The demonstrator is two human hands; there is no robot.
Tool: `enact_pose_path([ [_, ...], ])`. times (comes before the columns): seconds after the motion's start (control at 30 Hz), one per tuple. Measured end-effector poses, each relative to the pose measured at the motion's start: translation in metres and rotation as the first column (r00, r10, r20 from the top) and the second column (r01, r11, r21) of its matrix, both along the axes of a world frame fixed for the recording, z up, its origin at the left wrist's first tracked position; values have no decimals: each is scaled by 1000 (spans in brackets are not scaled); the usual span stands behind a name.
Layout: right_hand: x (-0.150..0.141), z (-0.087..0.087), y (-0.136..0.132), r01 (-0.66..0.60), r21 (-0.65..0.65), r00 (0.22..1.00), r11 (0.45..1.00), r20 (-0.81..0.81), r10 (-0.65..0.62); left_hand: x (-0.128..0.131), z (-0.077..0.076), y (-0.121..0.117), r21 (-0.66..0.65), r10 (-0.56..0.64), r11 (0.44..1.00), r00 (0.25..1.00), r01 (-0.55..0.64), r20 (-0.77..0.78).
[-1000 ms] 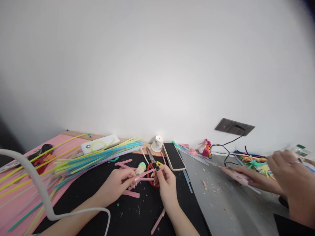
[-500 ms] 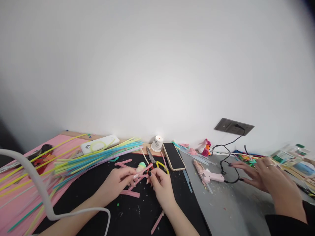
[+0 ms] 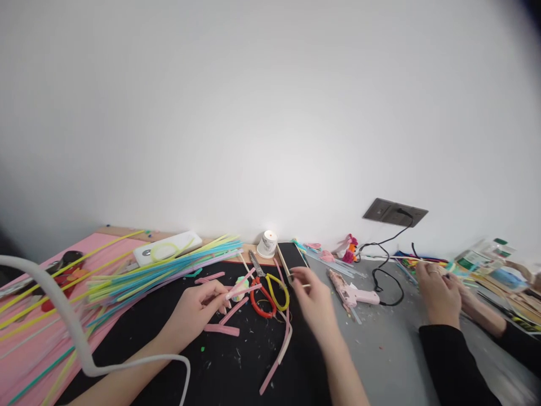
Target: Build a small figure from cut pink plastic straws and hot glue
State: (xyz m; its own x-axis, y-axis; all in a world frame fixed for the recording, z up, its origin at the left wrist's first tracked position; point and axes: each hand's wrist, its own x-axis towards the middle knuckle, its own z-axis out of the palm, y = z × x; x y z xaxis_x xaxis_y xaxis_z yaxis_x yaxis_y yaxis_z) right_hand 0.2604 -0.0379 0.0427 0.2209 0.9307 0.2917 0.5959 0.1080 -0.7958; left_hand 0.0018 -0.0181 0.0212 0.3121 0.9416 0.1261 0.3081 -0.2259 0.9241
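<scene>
My left hand (image 3: 202, 305) pinches one end of a pink straw strip (image 3: 244, 288) that slants up over the black mat (image 3: 169, 344). My right hand (image 3: 313, 301) hovers blurred to the right, over the near end of the black phone (image 3: 291, 256), fingers partly curled; what they hold, if anything, I cannot make out. Between my hands lie scissors with a red and a yellow handle loop (image 3: 266, 294). More cut pink strips (image 3: 222, 330) lie on the mat. A pink glue gun (image 3: 349, 291) lies just right of my right hand.
A sheaf of coloured straws (image 3: 160, 269) lies left on the pink mat (image 3: 25, 344), by a white power bank (image 3: 167, 248). A small white cup (image 3: 267, 243) stands at the wall. Another person's hands (image 3: 439, 293) work at right among coloured materials. A white cable (image 3: 63, 316) crosses the near left.
My right hand let go of the pink strip and swung right toward the phone, uncovering the scissors. The other person's hands drew back to the right. The view shifted slightly.
</scene>
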Motion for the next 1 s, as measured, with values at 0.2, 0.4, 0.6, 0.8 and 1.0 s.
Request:
enact_pose_path([
  [0.2, 109, 8, -11, 519, -78, 717, 851, 583, -383, 0, 0, 1, 17, -16, 1000, 999, 16, 37],
  [0.4, 160, -15, -13, 581, -218, 592, 784, 775, -224, -1, -3, 0, 60, 4, 998, 1000, -3, -7],
  [0.6, 159, -14, -1, 539, -282, 554, 794, 828, -82, -1, -1, -1, 30, -41, 999, 999, 41, -14],
  [0.8, 152, 1, -6, 434, -381, 655, 816, 755, 5, -2, 6, -3, 22, -42, 999, 998, 43, -45],
  [1.0, 122, 23, -19, 342, -109, 785, 933, 579, -220, -2, 8, -2, 54, -19, 998, 991, 26, -133],
])
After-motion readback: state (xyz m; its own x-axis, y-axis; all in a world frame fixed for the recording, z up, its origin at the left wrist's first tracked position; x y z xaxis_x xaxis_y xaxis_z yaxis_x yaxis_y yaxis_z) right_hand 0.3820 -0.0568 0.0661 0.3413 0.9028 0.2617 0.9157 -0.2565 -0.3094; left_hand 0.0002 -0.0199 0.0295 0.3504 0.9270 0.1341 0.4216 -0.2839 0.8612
